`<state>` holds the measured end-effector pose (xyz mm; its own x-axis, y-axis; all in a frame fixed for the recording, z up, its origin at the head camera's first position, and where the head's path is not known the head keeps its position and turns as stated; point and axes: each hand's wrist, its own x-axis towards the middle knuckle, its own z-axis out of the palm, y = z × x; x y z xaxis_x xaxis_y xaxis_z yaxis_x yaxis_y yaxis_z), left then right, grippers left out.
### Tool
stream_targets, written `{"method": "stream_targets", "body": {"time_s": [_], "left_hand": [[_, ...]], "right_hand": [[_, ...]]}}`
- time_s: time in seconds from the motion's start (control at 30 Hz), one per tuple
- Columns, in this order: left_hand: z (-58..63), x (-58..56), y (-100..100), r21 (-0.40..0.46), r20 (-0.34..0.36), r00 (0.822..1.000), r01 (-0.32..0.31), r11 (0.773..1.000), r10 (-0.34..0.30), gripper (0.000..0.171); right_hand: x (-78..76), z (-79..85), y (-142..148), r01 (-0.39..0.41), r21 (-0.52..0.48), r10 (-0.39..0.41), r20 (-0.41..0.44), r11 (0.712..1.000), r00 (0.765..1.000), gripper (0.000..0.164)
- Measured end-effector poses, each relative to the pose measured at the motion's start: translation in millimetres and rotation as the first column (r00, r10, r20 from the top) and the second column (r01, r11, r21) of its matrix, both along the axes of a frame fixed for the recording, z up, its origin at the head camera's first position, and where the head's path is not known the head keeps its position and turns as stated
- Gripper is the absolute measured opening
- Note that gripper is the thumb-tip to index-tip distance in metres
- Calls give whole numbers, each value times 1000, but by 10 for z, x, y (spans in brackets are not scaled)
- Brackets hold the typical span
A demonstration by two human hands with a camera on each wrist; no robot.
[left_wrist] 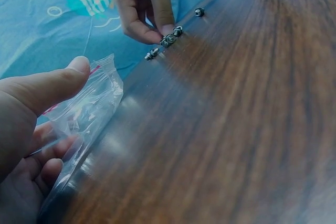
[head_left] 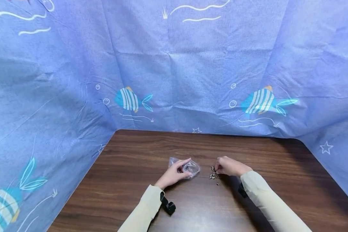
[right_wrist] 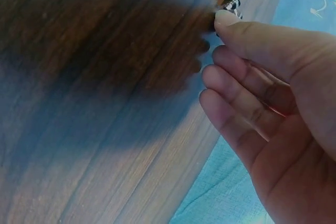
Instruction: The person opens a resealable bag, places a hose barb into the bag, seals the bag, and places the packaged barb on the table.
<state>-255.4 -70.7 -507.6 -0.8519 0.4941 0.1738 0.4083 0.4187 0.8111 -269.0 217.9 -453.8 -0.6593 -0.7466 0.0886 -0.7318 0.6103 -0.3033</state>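
Observation:
My left hand (head_left: 172, 175) holds a clear plastic zip bag (head_left: 195, 168) on the table, its thumb and fingers spread around the bag's mouth. The left wrist view shows the thumb along a red-lined seal of the bag (left_wrist: 100, 100), with other fingers behind the film. To the right, my right hand (head_left: 230, 166) reaches down to a small pile of shiny metal pieces (head_left: 213, 176), which look like little screws or nuts. Its thumb and forefinger pinch at the pile's edge; the fingertips partly hide the piece between them. One loose metal piece (left_wrist: 199, 12) lies apart, on the near side.
Everything lies on a dark wood-grain table (head_left: 139, 151). A blue cloth (head_left: 174, 77) printed with fish hangs behind the table and along both sides. A black wrist strap with a small device (head_left: 169, 206) sits on the left forearm.

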Motion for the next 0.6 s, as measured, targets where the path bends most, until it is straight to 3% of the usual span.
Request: {"method": "stream_targets", "body": {"time_s": [0.33,0.6], "left_hand": [[19,-30,-2,10,-9,1000,-2,1000,2,61],[14,-25,20,-6,-2,1000,-14,1000,14,61]], "right_hand": [[-54,85,13,13,13,-13,-14,1000,1000,7],[-82,211,-37,7,-30,-9,-51,1000,999,7]]}}
